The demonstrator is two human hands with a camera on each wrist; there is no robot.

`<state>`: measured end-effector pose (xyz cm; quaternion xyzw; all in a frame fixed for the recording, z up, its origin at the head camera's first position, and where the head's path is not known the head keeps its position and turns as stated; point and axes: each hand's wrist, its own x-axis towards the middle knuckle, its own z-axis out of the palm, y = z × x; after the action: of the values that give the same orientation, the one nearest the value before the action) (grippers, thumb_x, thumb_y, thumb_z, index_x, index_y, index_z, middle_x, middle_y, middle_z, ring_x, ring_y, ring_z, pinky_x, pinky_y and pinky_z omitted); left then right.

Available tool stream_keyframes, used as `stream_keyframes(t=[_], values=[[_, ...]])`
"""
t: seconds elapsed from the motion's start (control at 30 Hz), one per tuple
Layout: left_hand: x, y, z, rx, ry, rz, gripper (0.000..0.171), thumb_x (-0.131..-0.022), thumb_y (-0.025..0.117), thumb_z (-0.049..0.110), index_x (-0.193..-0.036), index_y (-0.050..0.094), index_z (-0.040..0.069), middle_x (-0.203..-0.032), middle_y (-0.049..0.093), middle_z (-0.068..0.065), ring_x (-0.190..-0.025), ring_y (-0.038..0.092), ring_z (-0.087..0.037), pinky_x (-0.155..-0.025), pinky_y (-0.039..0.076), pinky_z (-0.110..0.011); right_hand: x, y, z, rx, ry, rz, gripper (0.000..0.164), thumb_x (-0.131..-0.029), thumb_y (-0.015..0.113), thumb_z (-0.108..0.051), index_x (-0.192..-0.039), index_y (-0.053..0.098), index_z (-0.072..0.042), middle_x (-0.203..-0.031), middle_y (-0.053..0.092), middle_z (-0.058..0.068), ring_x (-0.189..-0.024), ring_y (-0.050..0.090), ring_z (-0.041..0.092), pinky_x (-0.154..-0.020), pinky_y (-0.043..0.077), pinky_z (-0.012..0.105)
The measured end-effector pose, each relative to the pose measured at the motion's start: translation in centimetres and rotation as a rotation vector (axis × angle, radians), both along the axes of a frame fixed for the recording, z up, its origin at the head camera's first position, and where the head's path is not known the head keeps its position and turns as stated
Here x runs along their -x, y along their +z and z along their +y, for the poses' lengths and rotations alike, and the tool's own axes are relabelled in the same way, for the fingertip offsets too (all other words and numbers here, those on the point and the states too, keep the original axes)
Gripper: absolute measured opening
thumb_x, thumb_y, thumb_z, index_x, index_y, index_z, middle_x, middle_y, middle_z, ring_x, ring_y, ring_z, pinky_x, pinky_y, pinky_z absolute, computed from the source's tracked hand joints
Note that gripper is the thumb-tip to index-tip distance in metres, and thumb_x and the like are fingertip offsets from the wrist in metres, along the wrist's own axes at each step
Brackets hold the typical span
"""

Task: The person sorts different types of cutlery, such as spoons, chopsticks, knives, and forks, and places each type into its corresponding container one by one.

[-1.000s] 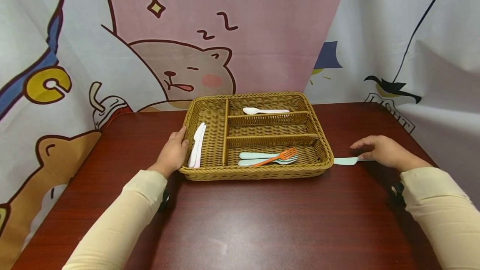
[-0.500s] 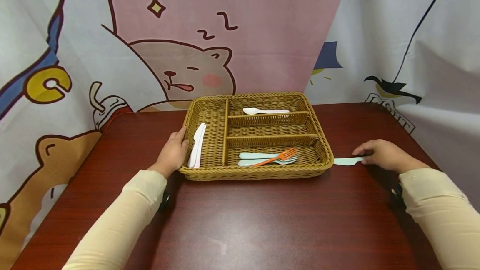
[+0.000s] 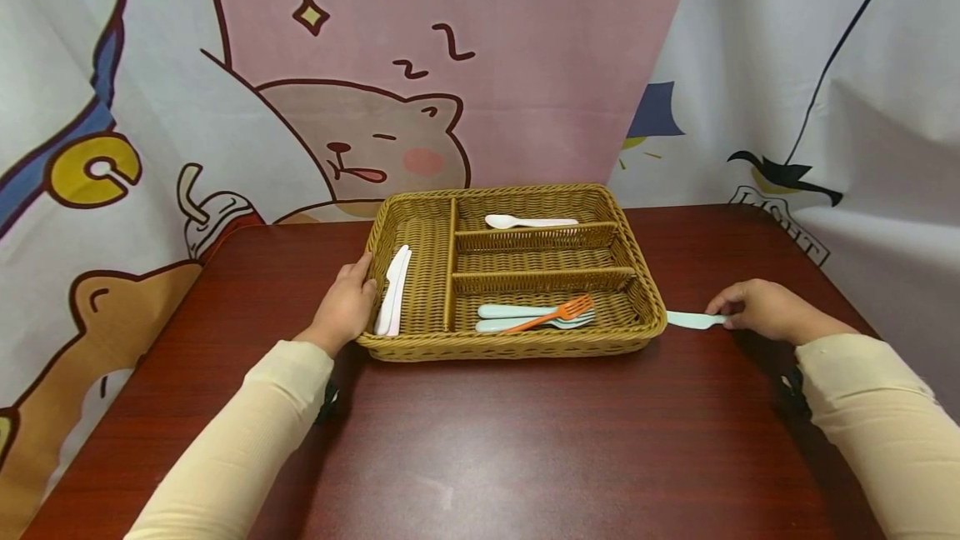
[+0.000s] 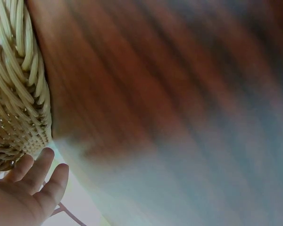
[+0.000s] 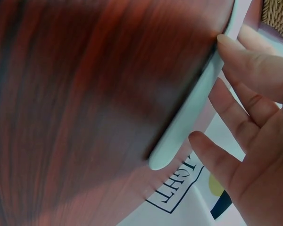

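A wicker cutlery tray (image 3: 517, 348) with several compartments sits at the back of the table. My left hand (image 3: 345, 304) holds its left edge, thumb at the rim; the left wrist view shows fingers (image 4: 42, 172) against the outer weave. Off the tray's right front corner, my right hand (image 3: 768, 309) pinches a pale mint table knife (image 3: 690, 320) between thumb and fingers. The blade points left toward the tray. In the right wrist view the knife's rounded handle end (image 5: 167, 153) sticks out past the thumb, close over the wood.
Two white knives (image 3: 393, 294) lie in the left compartment. A white spoon (image 3: 528, 222) is in the rear one. The front one bears mint forks (image 3: 517, 312) with an orange fork (image 3: 558, 312) across them. A printed curtain (image 3: 525, 65) hangs behind the table (image 3: 495, 440).
My right hand has come down onto the mint knife and pinched it; the blade's tip has risen slightly. My left hand and the tray have stayed put.
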<state>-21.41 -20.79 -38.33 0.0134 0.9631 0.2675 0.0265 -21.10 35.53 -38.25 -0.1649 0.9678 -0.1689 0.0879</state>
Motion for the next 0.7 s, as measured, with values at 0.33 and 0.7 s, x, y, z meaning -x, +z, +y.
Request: stream_keyframes(t=[0.33, 0.7], values=[[0.06, -0.09, -0.07, -0.003, -0.004, 0.016, 0.055, -0.105, 0.032, 0.018, -0.155, 0.015, 0.002, -0.148, 0.029, -0.027, -0.134, 0.035, -0.042, -0.110, 0.029, -0.053, -0.15, -0.12, 0.41, 0.044, -0.004, -0.017, 0.017, -0.073, 0.072, 0.007, -0.084, 0.070, -0.005, -0.075, 0.057, -0.003, -0.069, 0.047, 0.011, -0.059, 0.039, 0.026], [0.10, -0.05, -0.04, -0.012, -0.006, 0.012, 0.055, -0.105, 0.032, 0.019, -0.155, 0.015, 0.003, -0.148, 0.029, -0.027, -0.135, 0.034, -0.041, -0.111, 0.028, -0.053, -0.43, 0.20, 0.65, 0.085, -0.054, -0.003, 0.014, -0.077, 0.072, 0.006, -0.088, 0.069, -0.003, -0.074, 0.060, 0.004, -0.068, 0.048, 0.008, -0.058, 0.039, 0.025]])
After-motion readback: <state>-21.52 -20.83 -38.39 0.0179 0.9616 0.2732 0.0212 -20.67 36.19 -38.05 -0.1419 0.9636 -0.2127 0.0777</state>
